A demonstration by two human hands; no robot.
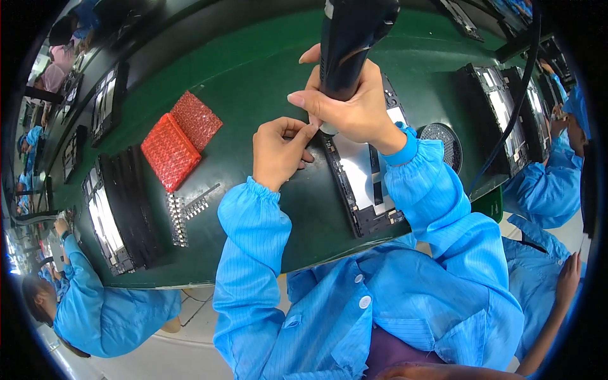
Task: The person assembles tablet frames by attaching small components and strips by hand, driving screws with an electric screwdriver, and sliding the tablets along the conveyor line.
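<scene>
My right hand (354, 107) is wrapped round a thick black electric screwdriver (345, 57), held upright with its lower end pointing down. My left hand (282, 149) is closed in a pinch right by the screwdriver's lower end. Whatever sits between its thumb and fingertips is too small or hidden to make out. Beneath and to the right of the hands lies an opened tablet-like device frame (354, 190), black-edged with a silver panel and a dark strip. My right hand and sleeve cover part of it.
On the green table (247, 82) lie a red bubble-wrap packet (170, 151), strips of small metal parts (178, 218) and a round black dish (443, 144). Rows of similar frames stand left (117, 212) and right (497, 117). A black cable (516, 104) hangs at right. Co-workers in blue sit on both sides.
</scene>
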